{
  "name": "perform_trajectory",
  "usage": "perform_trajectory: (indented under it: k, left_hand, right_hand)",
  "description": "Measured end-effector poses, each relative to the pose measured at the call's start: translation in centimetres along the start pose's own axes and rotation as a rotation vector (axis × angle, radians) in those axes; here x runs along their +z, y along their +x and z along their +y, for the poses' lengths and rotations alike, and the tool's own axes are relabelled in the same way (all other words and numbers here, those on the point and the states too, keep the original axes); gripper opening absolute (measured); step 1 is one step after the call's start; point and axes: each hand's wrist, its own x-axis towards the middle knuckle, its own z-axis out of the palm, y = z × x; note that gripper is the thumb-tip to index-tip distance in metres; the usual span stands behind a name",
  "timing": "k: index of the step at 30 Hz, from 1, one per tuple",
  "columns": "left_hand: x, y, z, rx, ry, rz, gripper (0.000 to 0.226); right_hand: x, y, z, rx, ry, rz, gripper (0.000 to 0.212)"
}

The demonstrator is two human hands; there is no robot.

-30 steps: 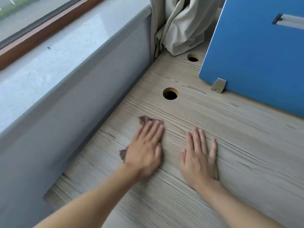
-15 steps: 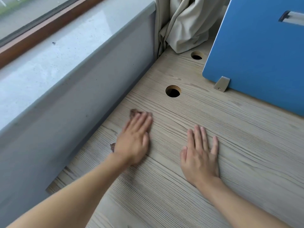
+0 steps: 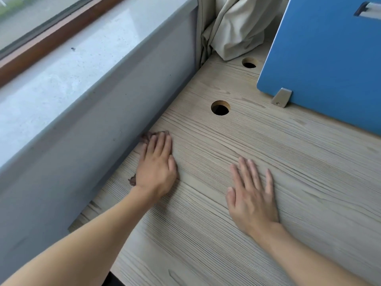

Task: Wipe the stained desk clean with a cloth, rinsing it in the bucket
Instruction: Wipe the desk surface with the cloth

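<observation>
While the left hand [image 3: 156, 168] presses the cloth [image 3: 153, 134] flat under straight fingers at the desk's [image 3: 268, 151] wall-side edge, the right hand [image 3: 252, 195] lies spread and empty, bracing. Best press evenly, stroke along the grain, and work the seam against the wall [image 3: 103, 124]. No bucket shows.

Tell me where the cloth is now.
Head view: the brown cloth lies under the left hand at the left edge of the desk, against the grey wall, short of the round hole.

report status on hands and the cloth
Left hand flat on brown cloth, pressing it to the desk by the wall. Right hand flat on desk. Cable hole ahead, bucket not in view.
</observation>
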Motion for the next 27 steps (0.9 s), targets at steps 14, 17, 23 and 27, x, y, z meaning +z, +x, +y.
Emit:
perform_trajectory:
  k: [14,17,23,27]
  left_hand:
    - [0.8,-5.6,4.6,0.323,-0.037,-0.128,0.063]
    - [0.8,-4.8,4.5,0.095,-0.035,-0.036,0.063]
    - [1.3,-9.3,5.7,0.319,-0.045,-0.113,0.061]
    - [0.8,-6.4,2.1,0.086,-0.006,-0.026,0.064]
  right_hand:
    - [-0.1,0.2,-0.2,0.002,-0.003,-0.015,0.064]
    - [-0.4,-0.1,-0.2,0.007,-0.012,-0.003,0.064]
    - [-0.1,-2.2,-2.2,0.046,0.036,-0.013,0.066]
    - [-0.1,-2.2,-2.1,0.039,0.036,-0.028,0.065]
